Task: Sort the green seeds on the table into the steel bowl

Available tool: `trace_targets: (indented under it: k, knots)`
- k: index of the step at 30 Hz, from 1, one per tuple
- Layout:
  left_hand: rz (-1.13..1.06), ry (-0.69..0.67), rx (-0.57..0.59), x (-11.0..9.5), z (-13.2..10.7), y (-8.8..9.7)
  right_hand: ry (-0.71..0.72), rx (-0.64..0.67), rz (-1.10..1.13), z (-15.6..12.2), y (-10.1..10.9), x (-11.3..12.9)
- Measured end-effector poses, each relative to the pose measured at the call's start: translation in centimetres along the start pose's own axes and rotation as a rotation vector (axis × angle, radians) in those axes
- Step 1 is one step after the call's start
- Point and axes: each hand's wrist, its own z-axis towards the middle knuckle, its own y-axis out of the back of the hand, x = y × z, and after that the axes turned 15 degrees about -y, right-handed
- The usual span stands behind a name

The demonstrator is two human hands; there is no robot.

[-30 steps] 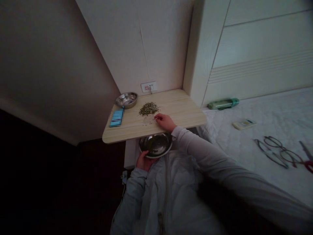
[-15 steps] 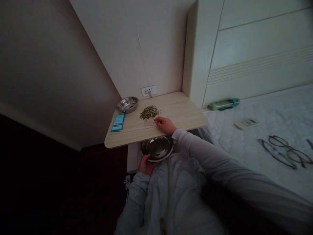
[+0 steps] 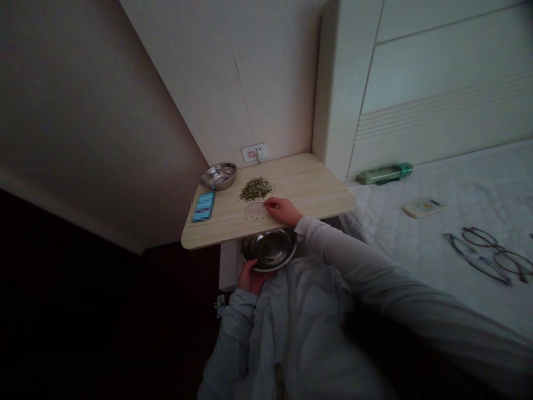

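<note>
My left hand grips the rim of a steel bowl, held just below the front edge of a small wooden table. A few dark bits lie inside the bowl. My right hand rests on the tabletop with its fingers drawn together, beside a few loose seeds and just in front of a heap of small greenish seeds. What the fingertips pinch, if anything, is too small to see.
A second steel bowl and a blue box sit at the table's left. A wall socket is behind. On the bed to the right lie a green case, a remote and glasses.
My right hand has stayed near the loose seeds below the heap. The bowl in my left hand stays under the table edge. The view has shifted slightly.
</note>
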Motion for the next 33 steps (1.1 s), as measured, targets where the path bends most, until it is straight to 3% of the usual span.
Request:
trace_targets:
  k: [6,14,33]
  knots:
    - [0.001,-0.007,-0.02,0.1,0.0,-0.1,0.034,-0.012,-0.001,0.3,-0.8,0.4]
    - [0.013,-0.149,-0.075,0.7,0.0,0.0,0.049,-0.021,0.002,0.4,-1.3,1.2]
    - [0.002,-0.103,-0.08,0.5,0.2,0.1,0.037,0.027,0.071,0.4,-1.3,0.8]
